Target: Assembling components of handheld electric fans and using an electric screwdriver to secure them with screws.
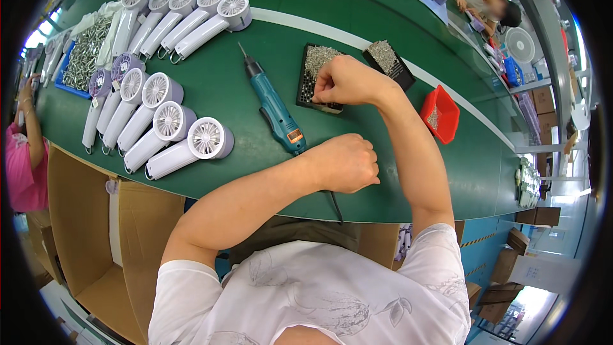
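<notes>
My right hand [350, 80] is closed in a pinch over the black tray [300, 92], its fingertips near the tray's rows of small holes. Small metal screws [321, 57] are heaped at the tray's far end. Whatever the fingertips hold is too small to make out. Nearer to me, my left hand [347, 163] is curled into a fist above the green table [268, 182]; its palm side is hidden. A teal electric screwdriver [276, 103] lies left of the tray, its bit pointing away and its rear end beside my left wrist.
White and lilac handheld fans [207, 140] lie in two groups at left. Behind them a blue tray [86, 57] holds metal loops. A second black screw tray [401, 75] and a red bin [449, 115] stand at right. Open cardboard box [83, 217] below left. Co-workers sit left and far right.
</notes>
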Action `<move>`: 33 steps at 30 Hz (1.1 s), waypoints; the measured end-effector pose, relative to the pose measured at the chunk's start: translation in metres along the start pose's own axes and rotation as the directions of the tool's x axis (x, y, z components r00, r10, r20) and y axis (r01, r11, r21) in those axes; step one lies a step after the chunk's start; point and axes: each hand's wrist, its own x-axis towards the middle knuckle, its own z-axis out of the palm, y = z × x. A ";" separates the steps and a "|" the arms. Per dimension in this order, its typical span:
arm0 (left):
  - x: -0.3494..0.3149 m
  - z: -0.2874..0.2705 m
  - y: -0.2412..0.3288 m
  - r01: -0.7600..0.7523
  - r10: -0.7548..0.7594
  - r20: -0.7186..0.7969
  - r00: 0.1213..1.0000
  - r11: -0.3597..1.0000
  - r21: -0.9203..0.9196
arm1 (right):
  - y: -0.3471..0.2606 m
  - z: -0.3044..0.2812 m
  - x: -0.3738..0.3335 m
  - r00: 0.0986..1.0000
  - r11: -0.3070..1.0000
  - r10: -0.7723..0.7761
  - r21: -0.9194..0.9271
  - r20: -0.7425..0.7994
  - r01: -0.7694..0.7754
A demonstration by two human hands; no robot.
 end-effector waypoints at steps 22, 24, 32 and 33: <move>0.002 -0.003 0.002 -0.019 0.020 0.017 1.000 0.999 -0.044 | 0.029 0.036 -0.115 0.612 0.987 0.147 0.075 -0.777 -0.142; 0.004 0.003 0.003 -0.025 0.026 0.017 1.000 0.998 -0.054 | 0.053 0.049 -0.158 0.367 0.952 0.191 0.082 -0.910 -0.294; 0.004 0.003 0.012 -0.053 0.055 0.046 0.997 0.998 -0.040 | 0.127 0.059 -0.247 0.112 0.515 0.855 0.805 -0.506 -0.293; 0.004 0.003 0.012 -0.067 0.068 0.052 0.996 0.997 -0.024 | 0.138 0.067 -0.243 0.151 0.569 0.821 0.764 -0.551 -0.304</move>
